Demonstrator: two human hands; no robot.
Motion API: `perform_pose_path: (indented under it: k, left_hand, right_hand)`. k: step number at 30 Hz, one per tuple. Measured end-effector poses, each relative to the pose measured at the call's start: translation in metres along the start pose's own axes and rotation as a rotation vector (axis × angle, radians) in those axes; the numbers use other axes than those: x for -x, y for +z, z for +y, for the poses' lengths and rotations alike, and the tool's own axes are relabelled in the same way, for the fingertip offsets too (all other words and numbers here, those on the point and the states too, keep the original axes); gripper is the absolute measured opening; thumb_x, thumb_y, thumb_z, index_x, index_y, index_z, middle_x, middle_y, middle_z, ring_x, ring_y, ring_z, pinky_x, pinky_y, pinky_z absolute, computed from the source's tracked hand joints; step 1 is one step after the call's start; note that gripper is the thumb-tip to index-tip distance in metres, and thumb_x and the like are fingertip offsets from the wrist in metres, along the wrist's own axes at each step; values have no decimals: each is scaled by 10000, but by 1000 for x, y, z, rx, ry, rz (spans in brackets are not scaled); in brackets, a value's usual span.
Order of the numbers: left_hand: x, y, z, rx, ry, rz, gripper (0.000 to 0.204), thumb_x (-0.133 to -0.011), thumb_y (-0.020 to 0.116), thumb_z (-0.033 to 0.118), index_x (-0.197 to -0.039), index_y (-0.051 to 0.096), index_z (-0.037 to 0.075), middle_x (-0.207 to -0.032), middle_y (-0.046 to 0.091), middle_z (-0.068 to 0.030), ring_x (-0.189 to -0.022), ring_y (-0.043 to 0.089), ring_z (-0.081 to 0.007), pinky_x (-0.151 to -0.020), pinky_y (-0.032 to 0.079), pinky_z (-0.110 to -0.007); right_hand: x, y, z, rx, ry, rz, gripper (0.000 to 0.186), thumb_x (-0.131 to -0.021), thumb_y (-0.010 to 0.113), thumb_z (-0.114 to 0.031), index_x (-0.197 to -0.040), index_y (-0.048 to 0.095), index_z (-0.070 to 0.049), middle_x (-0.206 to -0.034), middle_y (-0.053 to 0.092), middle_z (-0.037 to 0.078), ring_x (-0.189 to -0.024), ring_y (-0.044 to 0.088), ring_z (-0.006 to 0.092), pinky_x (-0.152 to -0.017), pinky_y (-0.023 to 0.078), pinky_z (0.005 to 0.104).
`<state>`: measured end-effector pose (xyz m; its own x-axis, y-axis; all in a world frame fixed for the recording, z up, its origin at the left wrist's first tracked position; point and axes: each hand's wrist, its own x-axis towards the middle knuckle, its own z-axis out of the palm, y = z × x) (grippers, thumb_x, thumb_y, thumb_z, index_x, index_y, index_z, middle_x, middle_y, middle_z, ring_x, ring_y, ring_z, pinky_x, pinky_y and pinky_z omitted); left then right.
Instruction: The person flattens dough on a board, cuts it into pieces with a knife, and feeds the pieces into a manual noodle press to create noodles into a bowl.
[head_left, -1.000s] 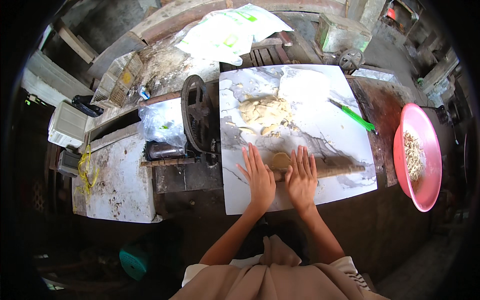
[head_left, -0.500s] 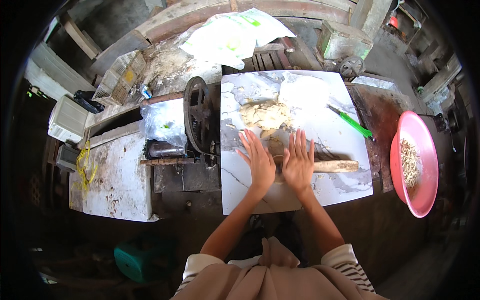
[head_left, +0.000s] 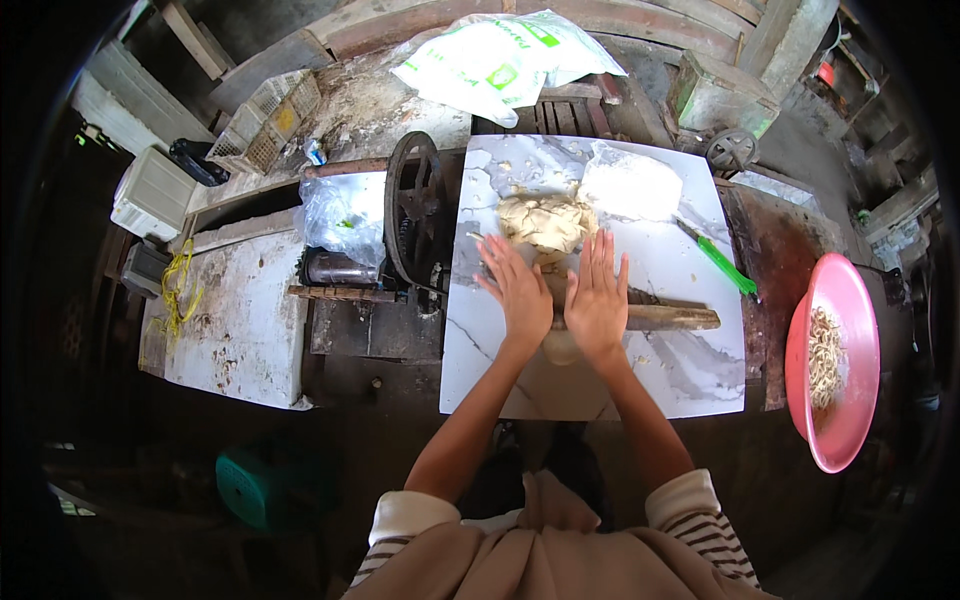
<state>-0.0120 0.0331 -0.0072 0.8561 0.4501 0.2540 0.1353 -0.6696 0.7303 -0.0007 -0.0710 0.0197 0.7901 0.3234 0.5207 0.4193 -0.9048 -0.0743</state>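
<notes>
Both my hands lie flat side by side over a wooden rolling pin (head_left: 678, 317) on a marble-patterned board (head_left: 690, 365). My left hand (head_left: 522, 300) has its fingers stretched and spread; the pin's left end is hidden beneath it. My right hand (head_left: 597, 305) rests palm down, fingers straight, with the pin sticking out to its right. A flattened piece of pale dough (head_left: 562, 347) shows between my wrists, mostly covered. Just beyond my fingertips sits a larger lump of dough (head_left: 548, 222). Beyond my right hand lie a plastic bag of white powder (head_left: 632, 185) and a green-handled knife (head_left: 722, 262).
A pink basin (head_left: 862, 370) with pale dough strips stands at the right. Left of the board are a large iron handwheel (head_left: 415, 210) and a clear plastic bag (head_left: 345, 215). A white sack (head_left: 500, 65) lies at the back; a green stool (head_left: 243, 490) stands low at left.
My hands have slid a little forward along with the rolling pin, closer to the dough lump. More of the flattened dough shows behind them. The whole view has turned slightly.
</notes>
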Motion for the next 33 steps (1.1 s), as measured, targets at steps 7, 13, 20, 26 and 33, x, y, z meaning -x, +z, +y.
perform_pose_path:
  k: [7,13,20,26,33]
  left_hand:
    - [85,-31,-2,98,19,-155,759,-783,406,9,-1442,34,-43,-1518,7,-222,-1398,-77,-407,-1058,-46,-612]
    - [15,0,-2,3,51,-2,725,-826,411,30,-1440,35,-46,-1519,-6,-227,-1397,-84,-404,-1055,-40,-618]
    - [30,-3,-3,39,66,-21,693,-875,414,68,-1434,27,-63,-1513,-1,-241,-1398,-80,-401,-1044,-48,-630]
    - [83,-32,3,81,106,-102,742,-792,399,17,-1437,40,-59,-1517,8,-230,-1400,-73,-401,-1041,-81,-628]
    - [7,-2,3,-35,52,20,734,-811,419,30,-1427,36,-81,-1508,20,-249,-1400,-74,-394,-1040,-55,-647]
  right_hand:
    - [78,-23,-1,-168,-49,-121,451,-888,431,-164,-1282,459,54,-1373,431,180,-1316,368,280,-1102,253,413]
    - [17,-5,0,-77,-54,-24,435,-917,413,-186,-1267,469,66,-1389,402,195,-1329,344,275,-1099,254,419]
    - [31,-5,-1,-81,-49,-41,473,-910,419,-175,-1317,402,66,-1402,377,209,-1339,324,280,-1114,223,427]
    - [76,-33,-8,-190,-50,-119,454,-900,416,-146,-1306,423,57,-1394,389,210,-1322,355,283,-1098,269,403]
    - [11,-2,-2,-98,-73,2,457,-919,408,-176,-1310,420,61,-1393,387,214,-1334,335,273,-1104,255,407]
